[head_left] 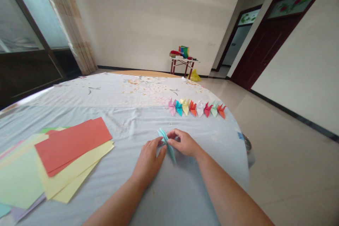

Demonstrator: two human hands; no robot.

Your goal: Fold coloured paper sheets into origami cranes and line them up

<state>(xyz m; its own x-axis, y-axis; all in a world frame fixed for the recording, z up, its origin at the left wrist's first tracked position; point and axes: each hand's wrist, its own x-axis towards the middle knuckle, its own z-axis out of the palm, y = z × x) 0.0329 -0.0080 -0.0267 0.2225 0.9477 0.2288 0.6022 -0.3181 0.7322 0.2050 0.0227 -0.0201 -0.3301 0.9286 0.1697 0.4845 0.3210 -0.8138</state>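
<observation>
A folded light-blue paper piece (169, 148) stands on edge on the cloth-covered round table (127, 120). My left hand (148, 160) pinches its near-left side with thumb and fingers. My right hand (183, 142) grips its upper right part, fingers curled over the fold. Both hands meet on the piece, low over the cloth. Beyond them a row of several finished folded paper figures (196, 107) in pink, blue, yellow, orange, white, red and green lines the right side of the table.
A fanned stack of paper sheets (57, 159), red on top of yellow, green and lilac, lies at the left. The table's right edge (242, 148) drops to a tiled floor. A small red-legged table (183, 61) with bags stands by the far wall.
</observation>
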